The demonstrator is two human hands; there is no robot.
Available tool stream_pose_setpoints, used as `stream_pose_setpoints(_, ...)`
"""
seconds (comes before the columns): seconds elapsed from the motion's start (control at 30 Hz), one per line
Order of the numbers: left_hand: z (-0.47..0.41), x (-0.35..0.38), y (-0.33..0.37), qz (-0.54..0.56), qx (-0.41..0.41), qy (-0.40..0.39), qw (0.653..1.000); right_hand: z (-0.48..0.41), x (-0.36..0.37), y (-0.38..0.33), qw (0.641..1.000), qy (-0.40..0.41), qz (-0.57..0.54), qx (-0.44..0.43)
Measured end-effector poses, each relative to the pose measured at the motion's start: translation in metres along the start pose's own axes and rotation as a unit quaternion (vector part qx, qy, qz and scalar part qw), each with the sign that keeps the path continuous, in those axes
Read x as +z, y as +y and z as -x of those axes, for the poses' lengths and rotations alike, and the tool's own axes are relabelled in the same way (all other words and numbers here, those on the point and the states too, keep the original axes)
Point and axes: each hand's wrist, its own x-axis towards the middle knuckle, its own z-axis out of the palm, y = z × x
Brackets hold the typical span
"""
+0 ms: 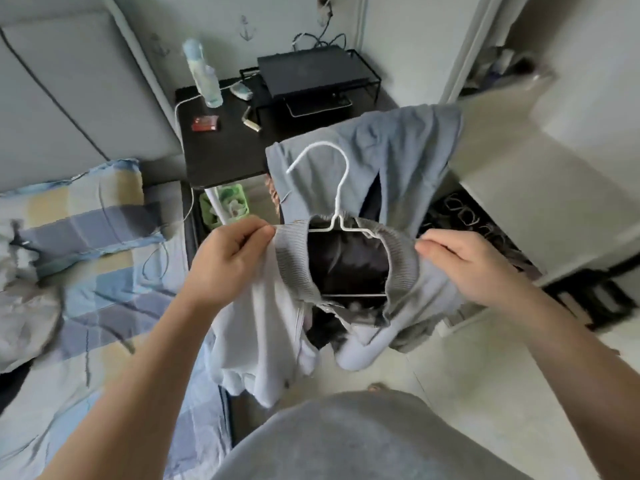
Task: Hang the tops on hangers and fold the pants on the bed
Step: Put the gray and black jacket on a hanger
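Note:
A pale top (263,327) with a grey ribbed collar (294,261) hangs between my hands, above the floor beside the bed. A white wire hanger (337,188) sits inside its neck opening, hook sticking up and away from me. My left hand (232,258) pinches the collar's left edge. My right hand (467,268) grips the fabric at the collar's right side. A grey-blue garment (391,157) hangs over the edge of an open wardrobe door just behind the hanger. The bed (104,296) with its blue and yellow checked sheet lies to the left.
A black bedside table (225,150) stands ahead with a clear bottle (204,77), a red object (206,123) and a black box on a wire stand (304,72). A checked pillow (86,216) lies on the bed. The open white wardrobe (540,188) is at right.

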Motion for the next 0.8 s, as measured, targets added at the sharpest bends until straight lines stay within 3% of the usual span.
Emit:
stream_pose_setpoints(0.33, -0.116, 0.178, 0.076, -0.062, 0.105, -0.106, 0.987, 0.081, -0.134, 0.087, 0.961, 0.206, -0.088, 0.16)
stream_pose_setpoints(0.53, -0.153, 0.254, 0.109, -0.07, 0.085, -0.158, 0.981, 0.11, -0.167, 0.103, 0.912, 0.289, -0.156, 0.246)
stream_pose_setpoints(0.8, -0.201, 0.312, 0.138, 0.019, 0.089, -0.337, 0.937, 0.066, -0.18, 0.101, 0.843, 0.42, -0.232, 0.241)
